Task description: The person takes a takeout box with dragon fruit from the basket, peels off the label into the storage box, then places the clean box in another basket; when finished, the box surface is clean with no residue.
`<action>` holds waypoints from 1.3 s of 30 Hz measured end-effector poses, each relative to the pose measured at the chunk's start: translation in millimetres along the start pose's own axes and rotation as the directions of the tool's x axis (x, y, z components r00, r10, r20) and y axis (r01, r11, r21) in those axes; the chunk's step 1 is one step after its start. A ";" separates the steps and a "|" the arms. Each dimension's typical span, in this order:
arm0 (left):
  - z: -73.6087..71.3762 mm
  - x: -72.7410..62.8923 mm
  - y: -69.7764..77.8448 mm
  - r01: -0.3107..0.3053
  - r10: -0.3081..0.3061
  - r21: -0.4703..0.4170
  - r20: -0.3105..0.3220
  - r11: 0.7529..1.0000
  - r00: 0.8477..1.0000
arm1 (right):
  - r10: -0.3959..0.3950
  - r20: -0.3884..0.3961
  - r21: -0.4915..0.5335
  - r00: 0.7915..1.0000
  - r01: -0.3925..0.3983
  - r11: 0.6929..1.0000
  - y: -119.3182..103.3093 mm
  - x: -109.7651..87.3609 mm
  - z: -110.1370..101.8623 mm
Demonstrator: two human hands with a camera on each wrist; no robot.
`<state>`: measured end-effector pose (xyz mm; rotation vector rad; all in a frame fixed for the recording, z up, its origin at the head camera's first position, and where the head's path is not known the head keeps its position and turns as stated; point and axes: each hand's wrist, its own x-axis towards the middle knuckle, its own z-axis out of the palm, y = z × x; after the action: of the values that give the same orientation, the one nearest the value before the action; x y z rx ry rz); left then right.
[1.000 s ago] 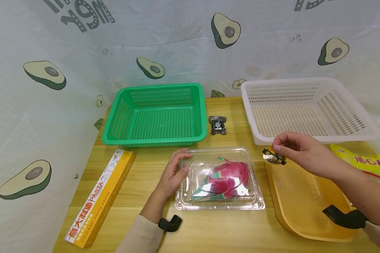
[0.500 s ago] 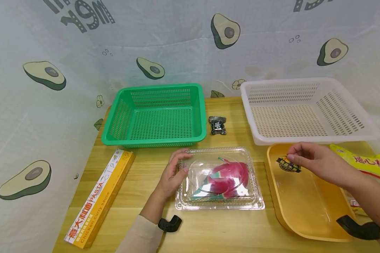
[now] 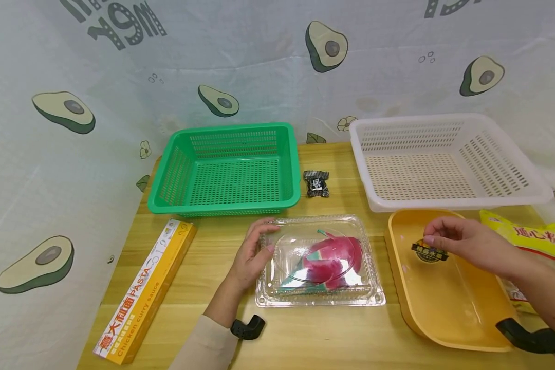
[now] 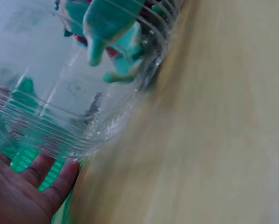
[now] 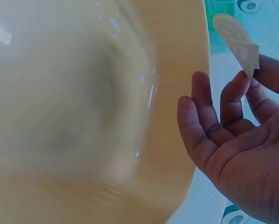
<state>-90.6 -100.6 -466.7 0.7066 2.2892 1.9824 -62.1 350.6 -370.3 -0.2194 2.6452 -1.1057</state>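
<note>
A clear plastic clamshell box [image 3: 321,293] lies closed on the table, with pink and green dragon fruit pieces [image 3: 333,257] showing through its lid. My left hand [image 3: 252,254] rests against the box's left side, its fingers fairly straight along the edge and the thumb over the lid. Between thumb and forefinger, my right hand [image 3: 472,241] pinches a small black and gold sticker [image 3: 429,252]. It is above the yellow plastic basin [image 3: 448,293]; in the right wrist view the sticker [image 5: 237,39] shows its pale back, and the other fingers are loosely bent.
A green basket [image 3: 228,208] and a white basket [image 3: 458,203] stand at the back. Between them lies a small black wrapped packet [image 3: 316,183]. A pasta box [image 3: 145,293] lies at left. A yellow macaroni bag [image 3: 529,236] is partly hidden behind my right arm.
My right hand has moved right and slightly down with the sticker, from the basin's left rim to over its inside. The left hand and the clamshell box have stayed put.
</note>
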 end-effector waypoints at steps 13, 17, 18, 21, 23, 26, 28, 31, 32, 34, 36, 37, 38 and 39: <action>-1.1 -1.1 0.2 0.008 -0.008 -0.003 -0.005 1.000 1.000 | 0.001 0.100 -0.091 0.995 0.008 0.996 -2.1 7.1 5.0; -1.1 -0.9 0.6 0.007 -0.007 -0.005 -0.004 1.000 1.000 | 0.002 0.084 -0.112 0.996 0.007 0.994 -2.4 7.6 4.1; -1.1 -0.8 0.5 0.006 -0.006 -0.004 -0.005 1.000 1.000 | -0.003 0.077 -0.113 0.997 0.012 0.994 -2.5 7.4 3.7; -1.1 -0.9 0.7 0.004 -0.004 -0.006 -0.004 1.000 1.000 | -0.007 0.049 -0.123 0.999 0.013 0.992 -3.6 6.8 1.0; -1.0 -1.2 1.0 0.004 -0.004 -0.010 -0.003 1.000 1.000 | -0.003 0.030 -0.127 1.000 0.007 0.992 -4.7 6.5 -3.0; -0.9 -1.6 0.8 0.002 -0.002 -0.018 0.000 1.000 1.000 | 0.022 -0.030 -0.123 0.999 -0.026 0.992 -7.5 4.9 -12.2; -0.8 -2.0 0.6 -0.001 0.001 -0.018 0.001 1.000 1.000 | 0.044 -0.087 -0.115 0.995 -0.054 0.992 -8.9 3.8 -19.9; -0.7 -1.9 0.4 -0.002 0.002 -0.020 0.004 1.000 1.000 | 0.078 -0.189 -0.111 0.979 -0.101 0.989 -9.7 2.9 -31.6; -0.5 -1.8 0.5 -0.001 0.001 -0.020 0.004 1.000 1.000 | 0.086 -0.226 -0.116 0.970 -0.115 0.987 -9.1 3.1 -35.4; -0.3 -1.5 0.3 -0.001 0.002 -0.022 0.005 1.000 1.000 | 0.096 -0.284 -0.125 0.954 -0.136 0.983 -6.4 3.7 -42.8; -0.2 -1.1 0.3 -0.003 0.003 -0.019 0.006 1.000 1.000 | 0.102 -0.334 -0.133 0.937 -0.153 0.979 -1.7 4.9 -49.9; -0.1 -1.0 0.2 -0.003 0.003 -0.019 0.006 1.000 1.000 | 0.102 -0.355 -0.138 0.929 -0.161 0.977 1.6 5.9 -53.2; 0.0 -0.9 0.2 -0.005 0.005 -0.017 0.006 1.000 1.000 | 0.111 -0.371 -0.145 0.922 -0.176 0.974 5.3 7.1 -56.0; 0.0 -0.8 0.3 -0.008 0.008 -0.015 0.006 1.000 1.000 | 0.115 -0.383 -0.150 0.917 -0.184 0.971 9.5 8.4 -58.8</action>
<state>-89.8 -100.8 -466.6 0.7205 2.2696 1.9956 -88.1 394.9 -339.1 0.1784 3.0392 -0.9294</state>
